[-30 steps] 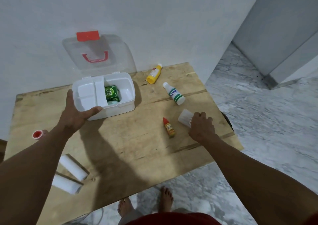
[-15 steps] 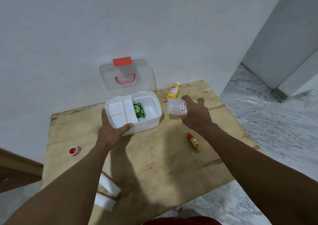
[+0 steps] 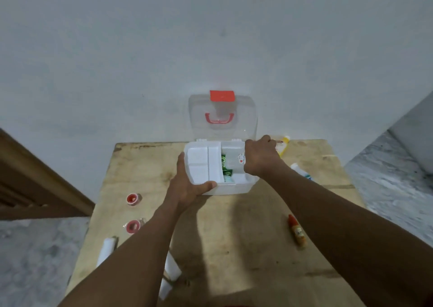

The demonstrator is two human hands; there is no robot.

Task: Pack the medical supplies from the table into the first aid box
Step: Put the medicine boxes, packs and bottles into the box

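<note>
The white first aid box [image 3: 232, 188] stands open at the table's far middle, its clear lid [image 3: 222, 119] with a red handle leaning on the wall. My left hand [image 3: 187, 184] grips the box's front left corner. My right hand [image 3: 260, 159] is over the box's right compartment, shut on a small clear container with a red-dotted label [image 3: 240, 160]. A green packet [image 3: 225, 164] lies inside. Still on the table: a yellow bottle [image 3: 284, 146], a white bottle with green stripes [image 3: 301, 171], a small red-capped orange bottle [image 3: 297, 230].
Two red tape rolls [image 3: 133, 199] [image 3: 133, 226] and white bandage rolls [image 3: 106, 251] [image 3: 172, 265] lie on the wooden table [image 3: 246, 248] at the left, partly behind my left forearm. A wall rises right behind the box. Marble floor lies on both sides.
My right hand lifted the small clear container from the table's right side and carried it left over the box. My left hand kept its hold on the box. The camera tilted up.
</note>
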